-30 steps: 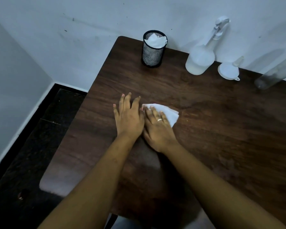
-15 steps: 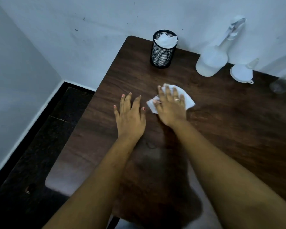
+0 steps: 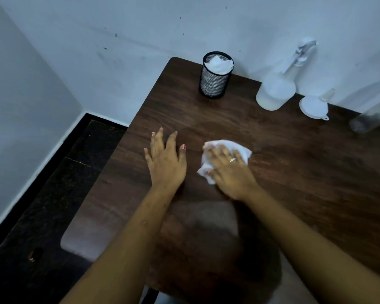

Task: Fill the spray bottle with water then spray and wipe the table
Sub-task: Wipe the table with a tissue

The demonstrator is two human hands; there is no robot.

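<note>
Lying crumpled on the wooden table (image 3: 298, 185), the white tissue (image 3: 225, 144) is pressed under the right hand (image 3: 230, 172), fingers extended. The left hand (image 3: 166, 165) rests flat alongside, fingers spread. The spray bottle (image 3: 274, 93) stands at the rear wall.

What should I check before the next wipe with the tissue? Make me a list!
1. Tissue under right hand: ok, fingers press it onto the table.
2. Left hand flat on the table, off the tissue: ok.
3. Spray bottle by the wall, far from both hands: ok.
4. Funnel beside the bottle, far from both hands: ok.
5. Table wet enough: cannot tell.
6. Tissue's underside clean: cannot tell.
</note>
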